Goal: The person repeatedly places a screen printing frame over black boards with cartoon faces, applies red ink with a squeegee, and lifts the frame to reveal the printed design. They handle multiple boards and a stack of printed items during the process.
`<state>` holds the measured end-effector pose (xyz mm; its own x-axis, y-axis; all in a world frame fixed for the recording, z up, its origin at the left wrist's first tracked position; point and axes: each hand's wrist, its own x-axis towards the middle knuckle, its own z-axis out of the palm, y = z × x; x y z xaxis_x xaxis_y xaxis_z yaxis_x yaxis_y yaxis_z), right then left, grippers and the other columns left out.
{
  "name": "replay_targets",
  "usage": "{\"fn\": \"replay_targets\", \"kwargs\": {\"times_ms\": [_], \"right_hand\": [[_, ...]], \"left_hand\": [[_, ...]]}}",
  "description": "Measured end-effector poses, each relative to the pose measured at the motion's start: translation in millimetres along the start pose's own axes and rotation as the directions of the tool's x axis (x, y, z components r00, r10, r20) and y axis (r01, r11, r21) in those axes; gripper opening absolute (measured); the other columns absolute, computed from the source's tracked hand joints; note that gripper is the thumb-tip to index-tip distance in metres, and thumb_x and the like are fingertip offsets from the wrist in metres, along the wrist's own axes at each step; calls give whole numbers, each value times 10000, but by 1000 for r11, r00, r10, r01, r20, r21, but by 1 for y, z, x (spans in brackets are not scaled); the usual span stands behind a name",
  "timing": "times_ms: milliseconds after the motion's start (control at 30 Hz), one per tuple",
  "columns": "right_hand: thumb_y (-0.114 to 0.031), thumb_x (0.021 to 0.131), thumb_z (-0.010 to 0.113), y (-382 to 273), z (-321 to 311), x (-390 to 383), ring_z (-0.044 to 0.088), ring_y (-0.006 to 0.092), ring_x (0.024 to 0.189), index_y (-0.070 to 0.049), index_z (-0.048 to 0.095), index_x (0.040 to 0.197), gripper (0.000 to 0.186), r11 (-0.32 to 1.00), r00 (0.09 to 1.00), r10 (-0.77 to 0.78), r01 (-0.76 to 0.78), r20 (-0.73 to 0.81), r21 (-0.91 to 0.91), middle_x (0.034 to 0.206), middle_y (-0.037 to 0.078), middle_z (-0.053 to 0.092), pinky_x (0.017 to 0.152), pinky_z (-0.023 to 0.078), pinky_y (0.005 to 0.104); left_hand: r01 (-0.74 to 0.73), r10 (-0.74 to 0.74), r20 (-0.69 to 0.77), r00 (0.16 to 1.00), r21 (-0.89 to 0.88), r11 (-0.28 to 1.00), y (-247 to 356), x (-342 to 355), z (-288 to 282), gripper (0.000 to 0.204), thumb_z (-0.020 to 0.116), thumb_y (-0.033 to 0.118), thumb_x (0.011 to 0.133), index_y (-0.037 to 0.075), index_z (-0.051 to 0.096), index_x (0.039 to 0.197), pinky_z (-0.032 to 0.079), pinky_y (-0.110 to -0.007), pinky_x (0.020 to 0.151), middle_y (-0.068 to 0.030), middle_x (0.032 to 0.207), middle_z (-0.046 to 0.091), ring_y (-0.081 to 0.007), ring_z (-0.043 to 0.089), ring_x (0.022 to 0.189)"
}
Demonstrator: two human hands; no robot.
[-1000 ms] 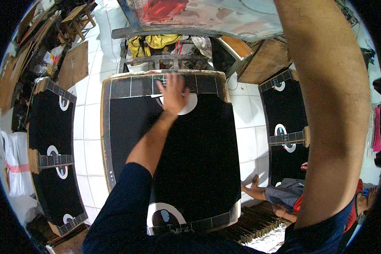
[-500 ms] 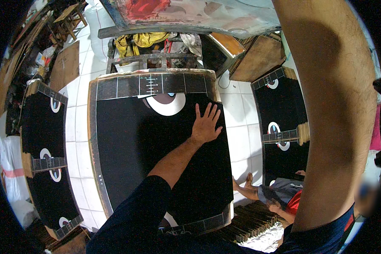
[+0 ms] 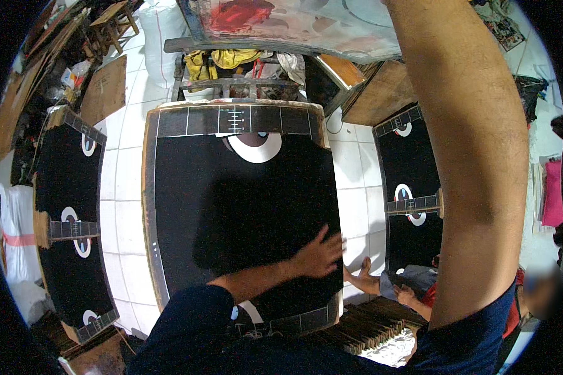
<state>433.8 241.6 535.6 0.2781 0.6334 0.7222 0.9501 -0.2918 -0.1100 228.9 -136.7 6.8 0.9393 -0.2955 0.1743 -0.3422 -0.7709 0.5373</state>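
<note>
A black cloth panel [image 3: 250, 200] lies flat on a board [image 3: 149, 187] in front of me. A white and brown eye-like print [image 3: 266, 155] shows near its far edge. My left hand [image 3: 321, 255] is over the cloth's right side, fingers spread and slightly blurred, holding nothing; whether it touches the cloth I cannot tell. My right forearm [image 3: 478, 144] stretches up to the top of the picture, and its hand is out of view. Beside where that arm leaves the picture, a framed panel [image 3: 319, 28] smeared with red and pale paint is tilted up at the far end.
Other boards with black cloth [image 3: 72, 175] and eye prints stand left and right [image 3: 413, 162], across white tiled floor [image 3: 122, 219]. A person in red [image 3: 428, 294] sits at the lower right, near stacked thin boards [image 3: 372, 331]. Yellow rags [image 3: 234, 58] lie beyond the board.
My left hand has moved from the cloth's far right part toward me, down along its right side. My right forearm has shifted slightly left, and the whole view has shifted a little.
</note>
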Motion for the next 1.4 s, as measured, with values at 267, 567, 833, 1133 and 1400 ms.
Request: {"fn": "replay_targets", "kwargs": {"times_ms": [267,567,833,1133,1400], "right_hand": [[-339,868,682,-27,-24,-58,645,389,1251,9,716,1214,492,972,974,227,-227,1,59,1317,275,664,1068,505,462],[-228,869,668,-48,-51,-159,687,427,1100,-3,719,1122,343,965,983,182,-179,4,193,1116,276,720,936,544,494],[-55,906,718,-72,-8,-418,709,336,1017,-67,663,1166,267,862,950,230,-99,-209,497,1099,153,718,876,555,404],[-37,800,693,-5,121,-497,664,408,1008,-59,679,1104,305,777,932,278,-360,231,516,1078,153,707,883,527,471],[-23,788,660,-6,240,-428,645,372,1071,-72,656,1139,355,929,881,-241,88,408,358,1148,132,690,885,511,506]], "left_hand": [[-40,35,63,997,73,997,47,-36,57,669,551,451,1015,68,434,1551,69,-654,1268,-111,1665,333,-292,227,1571],[327,-368,-487,792,-170,930,21,-54,-38,578,656,274,991,30,488,1488,173,-644,1237,-202,1589,425,-349,342,1518],[-790,-903,-423,72,-577,207,35,-156,-243,713,478,617,1025,77,456,1491,408,-515,1099,-125,1454,521,-292,520,1305],[-533,-948,211,-240,-844,-53,15,-206,-108,667,593,433,1016,18,408,1504,424,-478,1105,-224,1447,475,-344,526,1297],[899,-731,-646,219,-158,409,-13,-251,-77,1161,924,442,667,-48,345,1546,216,-551,1262,-230,1530,477,-359,409,1477]]}}
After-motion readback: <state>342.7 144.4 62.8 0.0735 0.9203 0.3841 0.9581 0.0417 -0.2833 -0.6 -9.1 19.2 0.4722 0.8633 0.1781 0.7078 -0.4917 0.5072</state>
